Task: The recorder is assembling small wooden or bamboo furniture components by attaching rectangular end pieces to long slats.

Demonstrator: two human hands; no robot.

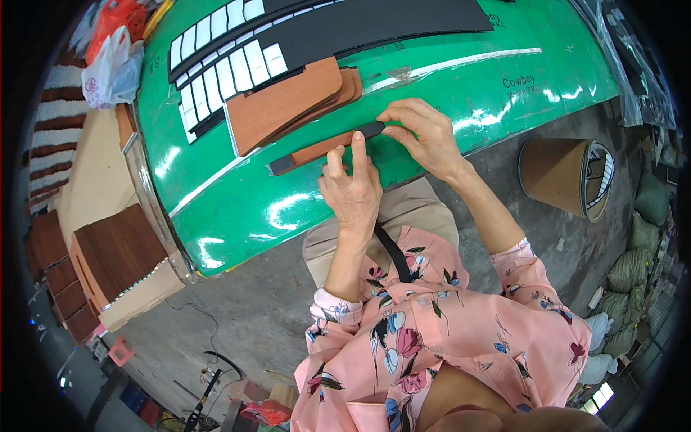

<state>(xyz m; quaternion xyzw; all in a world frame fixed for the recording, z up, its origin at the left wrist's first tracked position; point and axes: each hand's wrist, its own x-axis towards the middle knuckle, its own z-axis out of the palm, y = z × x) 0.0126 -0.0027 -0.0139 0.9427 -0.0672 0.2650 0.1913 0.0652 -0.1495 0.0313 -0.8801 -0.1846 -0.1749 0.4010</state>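
A narrow brown strip [313, 152] with black ends lies slanted on the green table top [489, 101]. My left hand [350, 186] holds it down, one fingertip pressed on its brown face near the right end and other fingers bent at its near edge. At the black right end, my right hand [425, 137] has thumb and forefinger pinched close together on the tip. Just beyond the strip lies a small pile of brown curved panels [284, 101] with a pale left edge.
Black sheets [389, 29] with white patches lie at the far side. A round brown bin [553, 173] stands on the floor at right. Dark brown boards [119, 248] are stacked at left, below plastic bags [114, 72]. Filled sacks [633, 270] line the right side.
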